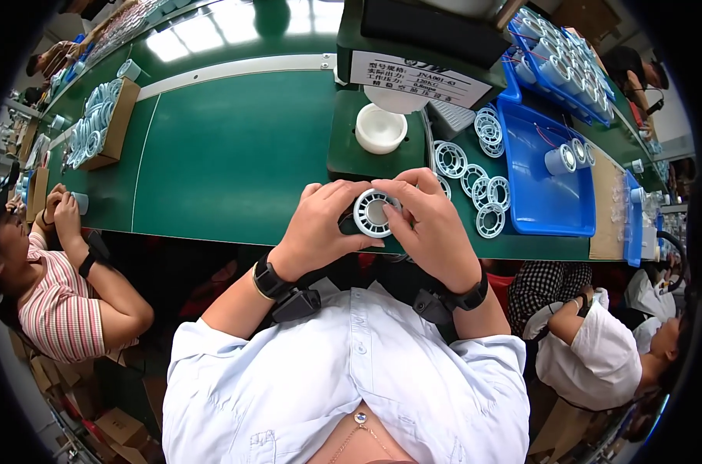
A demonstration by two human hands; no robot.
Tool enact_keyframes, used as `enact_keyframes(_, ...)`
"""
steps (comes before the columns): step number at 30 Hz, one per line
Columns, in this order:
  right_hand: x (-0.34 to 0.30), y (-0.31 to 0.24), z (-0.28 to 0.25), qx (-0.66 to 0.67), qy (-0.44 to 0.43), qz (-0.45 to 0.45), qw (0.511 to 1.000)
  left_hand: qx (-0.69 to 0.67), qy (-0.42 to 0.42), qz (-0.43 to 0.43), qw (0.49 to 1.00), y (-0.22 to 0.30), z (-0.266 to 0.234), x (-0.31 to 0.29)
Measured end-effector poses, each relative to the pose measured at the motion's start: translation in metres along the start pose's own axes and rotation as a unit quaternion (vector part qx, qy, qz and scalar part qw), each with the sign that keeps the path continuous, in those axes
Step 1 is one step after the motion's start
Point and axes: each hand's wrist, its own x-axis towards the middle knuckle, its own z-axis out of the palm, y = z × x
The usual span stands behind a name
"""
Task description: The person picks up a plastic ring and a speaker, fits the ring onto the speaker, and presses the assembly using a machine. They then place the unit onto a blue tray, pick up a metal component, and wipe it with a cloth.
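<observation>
Between my hands, just above the near edge of the green bench, is a round pale-blue plastic part with a slotted ring face [372, 214]. My left hand [317, 224] curls round its left side, the thumb below and the fingers at the top edge. From the other side my right hand [434, 228] closes on it, with the thumb lying over the face. The fingers hide much of the part's side. Straight ahead stands a press with a green base [343, 158] and a white round cup-shaped fixture [381, 129]. Loose slotted rings [474, 180] lie right of my right hand.
A blue tray [552, 216] at the right holds a few pale cylindrical housings [561, 160]. Behind it a blue crate [521, 45] is packed with housings. A cardboard box of rings [122, 127] stands far left. People sit on both sides, one holding a pale cylinder [80, 203].
</observation>
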Motion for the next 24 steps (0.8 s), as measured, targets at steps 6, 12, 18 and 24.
enact_keyframes(6, -0.0041, -0.009, 0.0004, -0.014, -0.026, -0.007, 1.0, -0.005, 0.026, 0.0, 1.0, -0.0012, 0.0029, -0.0005)
enact_keyframes(12, -0.0035, -0.0052, 0.0022, -0.062, -0.035, 0.001, 0.997, -0.006, 0.027, 0.005, 1.0, 0.0001, 0.0015, -0.0008)
enact_keyframes(18, -0.0048, -0.0069, 0.0027, -0.196, -0.011, 0.008, 0.98, 0.004, 0.033, 0.007, 0.999, -0.001, 0.0047, -0.001)
enact_keyframes(24, -0.005, -0.0008, 0.0031, -0.17, -0.015, -0.014, 0.985, 0.006, 0.037, 0.012, 0.999, -0.0018, 0.0056, -0.0008)
